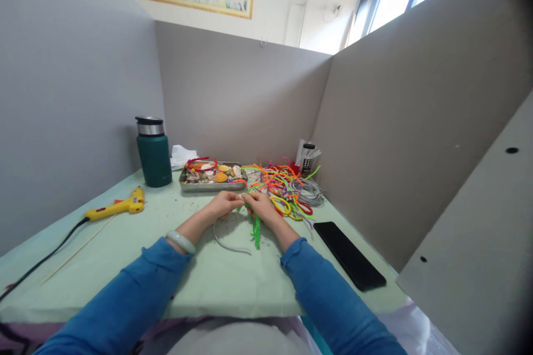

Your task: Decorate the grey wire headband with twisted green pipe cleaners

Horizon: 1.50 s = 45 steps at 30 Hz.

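My left hand [224, 203] and my right hand [261, 207] meet fingertip to fingertip above the middle of the table. Both are closed in a pinch on a bright green pipe cleaner [256, 230], whose fuzzy, twisted length hangs down below my right hand. The exact spot they grip is hidden by the fingers. A thin grey pipe cleaner [229, 247] curves out from under my left hand toward the front; whether the fingers hold its upper end I cannot tell. Just beyond my right hand lies a tangle of colourful pipe cleaners [277, 180].
A metal tray [212, 187] of shells and small pieces sits behind my hands. Left stand a green bottle [154, 158] and a yellow glue gun [114, 209] with its cord, beside a thin stick [79, 247]. A black phone [348, 255] lies right. Grey partitions [241, 89] enclose the table.
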{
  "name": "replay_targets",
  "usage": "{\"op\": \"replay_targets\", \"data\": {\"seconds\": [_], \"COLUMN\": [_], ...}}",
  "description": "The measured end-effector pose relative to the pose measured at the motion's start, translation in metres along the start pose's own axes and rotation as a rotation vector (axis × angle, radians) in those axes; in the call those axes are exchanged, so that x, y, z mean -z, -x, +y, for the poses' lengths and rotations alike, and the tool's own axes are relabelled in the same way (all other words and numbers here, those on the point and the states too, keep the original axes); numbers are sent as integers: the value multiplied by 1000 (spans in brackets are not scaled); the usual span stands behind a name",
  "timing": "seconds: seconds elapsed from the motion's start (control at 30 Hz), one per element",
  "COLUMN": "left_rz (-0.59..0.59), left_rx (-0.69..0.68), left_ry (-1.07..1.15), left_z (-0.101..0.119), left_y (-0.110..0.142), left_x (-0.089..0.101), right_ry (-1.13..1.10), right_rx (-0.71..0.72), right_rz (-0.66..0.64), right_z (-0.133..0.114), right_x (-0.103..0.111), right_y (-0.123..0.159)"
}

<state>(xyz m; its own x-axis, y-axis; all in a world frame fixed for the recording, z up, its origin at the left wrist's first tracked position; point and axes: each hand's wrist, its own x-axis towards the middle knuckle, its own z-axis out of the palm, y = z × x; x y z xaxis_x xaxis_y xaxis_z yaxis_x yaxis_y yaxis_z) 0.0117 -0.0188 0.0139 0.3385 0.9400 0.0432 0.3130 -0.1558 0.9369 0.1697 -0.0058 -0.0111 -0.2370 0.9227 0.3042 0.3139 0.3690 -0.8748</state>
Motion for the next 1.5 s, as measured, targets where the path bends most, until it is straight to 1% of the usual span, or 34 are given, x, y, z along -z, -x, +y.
{"op": "replay_targets", "data": {"seconds": [0.27, 0.73, 0.9, 0.97, 1.1, 1.23, 1.3, 1.4, 1.43, 1.5], "left_rz": [4, -43, -41, -41, 17, 81, 83, 85, 85, 78], "left_rx": [21, 29, 31, 28, 32, 55, 55, 51, 48, 40], "left_ry": [-4, 80, 79, 92, 126, 129, 132, 141, 145, 141], "left_z": [-1, 4, 7, 8, 9, 9, 10, 12, 11, 9], "left_y": [1, 6, 7, 7, 6, 6, 6, 7, 7, 6], "left_x": [0, 1, 1, 1, 1, 1, 1, 0, 1, 1], "right_ry": [18, 31, -57, -114, -238, -258, -251, -245, -252, -277], "right_rx": [22, 41, 12, -7, -57, -105, -85, -47, -45, -61], "right_rz": [1, 7, 2, -27, -138, -223, -199, -118, -112, -160], "right_z": [1, 1, -2, -5, -9, -11, -11, -10, -10, -11], "right_x": [1, 1, 0, -1, -1, -1, -1, -1, -1, -1], "right_y": [-1, -2, -1, 0, 3, 5, 4, 2, 2, 3]}}
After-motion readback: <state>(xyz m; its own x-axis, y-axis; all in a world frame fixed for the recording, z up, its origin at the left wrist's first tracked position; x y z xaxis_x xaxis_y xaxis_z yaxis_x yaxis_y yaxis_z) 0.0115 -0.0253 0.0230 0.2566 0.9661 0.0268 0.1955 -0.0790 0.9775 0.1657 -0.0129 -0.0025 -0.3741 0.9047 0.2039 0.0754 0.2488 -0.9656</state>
